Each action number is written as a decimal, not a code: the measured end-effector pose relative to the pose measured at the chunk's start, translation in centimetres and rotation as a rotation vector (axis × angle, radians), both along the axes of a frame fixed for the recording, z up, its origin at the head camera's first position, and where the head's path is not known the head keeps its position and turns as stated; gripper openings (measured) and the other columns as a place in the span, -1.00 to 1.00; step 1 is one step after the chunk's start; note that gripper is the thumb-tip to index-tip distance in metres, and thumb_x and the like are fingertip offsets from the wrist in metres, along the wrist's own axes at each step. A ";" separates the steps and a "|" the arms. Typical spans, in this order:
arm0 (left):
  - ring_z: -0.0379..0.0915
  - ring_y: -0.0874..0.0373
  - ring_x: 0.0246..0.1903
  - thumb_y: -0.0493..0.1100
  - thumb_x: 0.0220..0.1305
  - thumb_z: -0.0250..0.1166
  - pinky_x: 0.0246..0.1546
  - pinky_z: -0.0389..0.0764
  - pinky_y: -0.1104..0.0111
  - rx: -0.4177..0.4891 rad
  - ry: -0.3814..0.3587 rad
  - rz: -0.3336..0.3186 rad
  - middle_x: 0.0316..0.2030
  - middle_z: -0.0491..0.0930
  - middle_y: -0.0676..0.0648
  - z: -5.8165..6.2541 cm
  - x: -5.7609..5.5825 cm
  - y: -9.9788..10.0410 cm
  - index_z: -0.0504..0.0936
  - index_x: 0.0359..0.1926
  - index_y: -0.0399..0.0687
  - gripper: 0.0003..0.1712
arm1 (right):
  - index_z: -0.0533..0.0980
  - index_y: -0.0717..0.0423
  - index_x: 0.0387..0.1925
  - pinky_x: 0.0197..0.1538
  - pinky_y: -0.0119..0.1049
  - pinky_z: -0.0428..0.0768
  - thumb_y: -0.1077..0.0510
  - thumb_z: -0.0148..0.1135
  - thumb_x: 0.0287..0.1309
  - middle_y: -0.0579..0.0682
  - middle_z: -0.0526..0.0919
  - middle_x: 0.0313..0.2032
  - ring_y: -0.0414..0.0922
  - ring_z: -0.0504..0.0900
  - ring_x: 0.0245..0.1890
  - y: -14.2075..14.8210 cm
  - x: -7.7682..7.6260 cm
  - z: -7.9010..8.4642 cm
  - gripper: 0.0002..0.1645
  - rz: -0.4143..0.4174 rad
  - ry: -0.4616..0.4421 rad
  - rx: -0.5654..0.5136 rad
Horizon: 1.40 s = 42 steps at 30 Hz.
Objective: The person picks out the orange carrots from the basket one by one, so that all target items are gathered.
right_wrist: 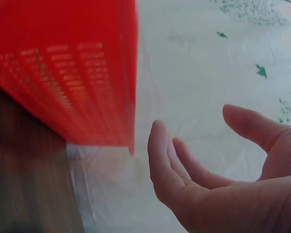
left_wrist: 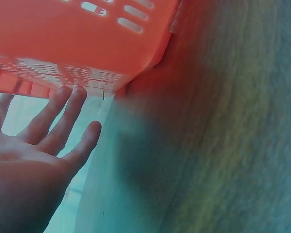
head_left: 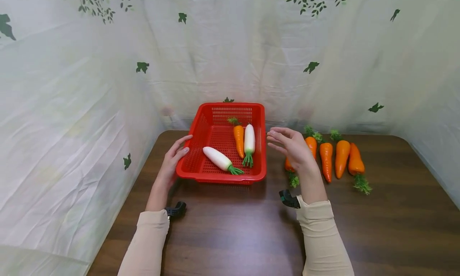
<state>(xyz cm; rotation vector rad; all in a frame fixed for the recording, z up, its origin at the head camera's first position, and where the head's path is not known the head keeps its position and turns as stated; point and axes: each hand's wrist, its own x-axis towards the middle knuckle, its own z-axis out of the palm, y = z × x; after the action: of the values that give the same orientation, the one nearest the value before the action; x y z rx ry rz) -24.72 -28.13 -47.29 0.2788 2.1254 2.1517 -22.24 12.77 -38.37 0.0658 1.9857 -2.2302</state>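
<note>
A red plastic basket (head_left: 215,176) with slotted walls stands at the back of the table. Inside it lie one carrot (head_left: 238,140) and two white radishes with green tops, one upright beside the carrot (head_left: 249,138), the other slanted (head_left: 217,157) near the front. At the basket's left side is my left hand (head_left: 170,160), its fingers extended and fingertips right at the wall; the left wrist view shows them spread against the red side. My right hand (head_left: 296,148) hovers just off the right rim, fingers loosely bent and holding nothing. A gap shows between them and the basket in the right wrist view.
Several carrots with leafy tops, such as one pointing forward (head_left: 326,162) and one with its greens in front (head_left: 355,160), lie right of my right hand, which partly covers others. Behind the brown table (head_left: 230,228) hangs a pale leaf-print curtain (head_left: 230,48).
</note>
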 end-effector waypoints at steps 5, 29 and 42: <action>0.49 -0.10 0.26 0.03 0.60 0.15 0.07 0.74 0.31 -0.011 0.002 0.004 0.48 0.37 -0.21 0.0 0.0 0.0 0.31 0.58 0.25 -0.39 | 0.31 0.34 0.49 0.45 -0.04 0.51 0.07 0.17 0.56 0.30 0.46 0.42 0.19 0.50 0.40 -1.2 -1.1 1.4 -0.34 0.050 -0.011 0.007; 0.50 -0.11 0.23 0.04 0.60 0.17 0.06 0.74 0.31 -0.013 0.000 0.015 0.47 0.37 -0.23 0.2 0.1 -1.0 0.32 0.58 0.26 -0.39 | 0.09 0.29 0.62 0.63 -0.02 0.23 0.06 0.19 0.53 0.28 0.14 0.61 0.16 0.16 0.62 -7.9 -8.7 3.1 -0.15 0.127 -0.386 -0.094; 0.52 -0.18 0.22 0.03 0.59 0.19 0.07 0.75 0.27 0.002 -0.008 0.012 0.43 0.42 -0.23 0.1 0.1 -0.5 0.33 0.57 0.26 -0.39 | -0.04 0.31 0.63 0.63 0.05 0.21 0.00 0.21 0.51 0.29 0.01 0.63 0.19 0.12 0.63 -10.0 -9.7 2.1 -0.04 0.095 -0.462 -0.028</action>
<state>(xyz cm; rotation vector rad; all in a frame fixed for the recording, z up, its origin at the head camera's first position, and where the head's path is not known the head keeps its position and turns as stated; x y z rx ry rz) -24.61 -28.62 -47.22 0.2588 2.1260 2.1580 -31.95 2.73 -36.29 0.4310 1.6705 -1.9594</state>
